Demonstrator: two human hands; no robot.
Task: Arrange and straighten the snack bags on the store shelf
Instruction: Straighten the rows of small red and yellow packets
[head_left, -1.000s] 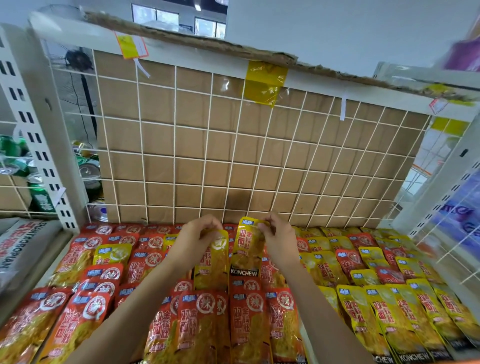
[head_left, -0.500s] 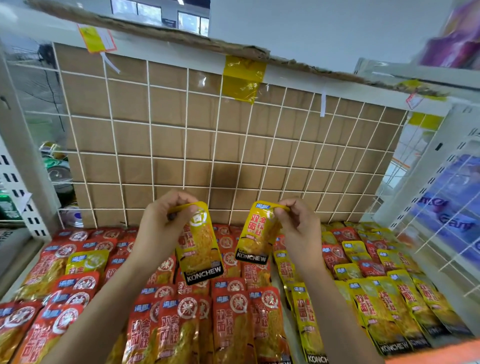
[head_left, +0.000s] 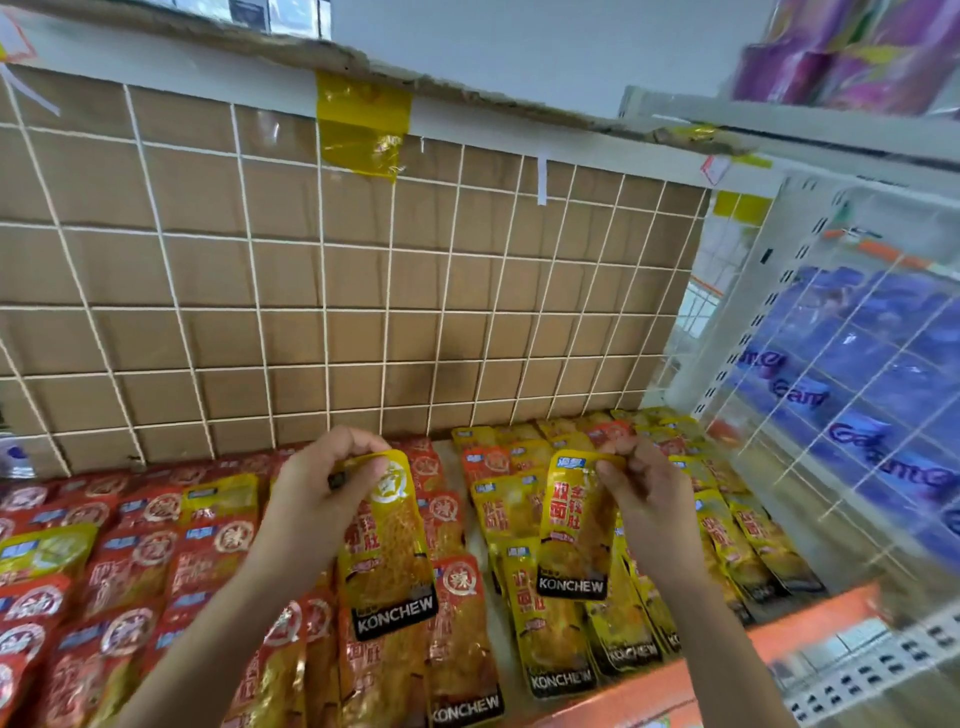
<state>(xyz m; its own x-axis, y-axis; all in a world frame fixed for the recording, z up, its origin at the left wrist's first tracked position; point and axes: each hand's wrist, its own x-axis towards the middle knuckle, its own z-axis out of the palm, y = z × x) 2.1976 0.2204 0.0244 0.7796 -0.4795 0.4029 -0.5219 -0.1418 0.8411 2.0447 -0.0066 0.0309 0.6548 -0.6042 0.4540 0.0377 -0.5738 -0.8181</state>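
My left hand (head_left: 317, 488) pinches the top edge of a yellow KONCHEW snack bag (head_left: 389, 551), which hangs upright over the red bags (head_left: 156, 566) covering the left of the shelf. My right hand (head_left: 644, 499) pinches the top of a second yellow bag (head_left: 569, 535), hanging above the yellow bags (head_left: 550, 623) lying in rows on the right of the shelf. One yellow bag (head_left: 47, 551) lies among the red ones at far left.
A white wire grid over brown cardboard (head_left: 363, 291) backs the shelf. An orange shelf edge (head_left: 810, 623) runs along the front right. Behind a wire side panel on the right lie blue packets (head_left: 872, 374). Purple packs (head_left: 841, 52) sit on the shelf above.
Both hands lifted a yellow bag each off the pile and carried them to the right. The right-hand bag now hangs over the yellow rows. The view swung right.
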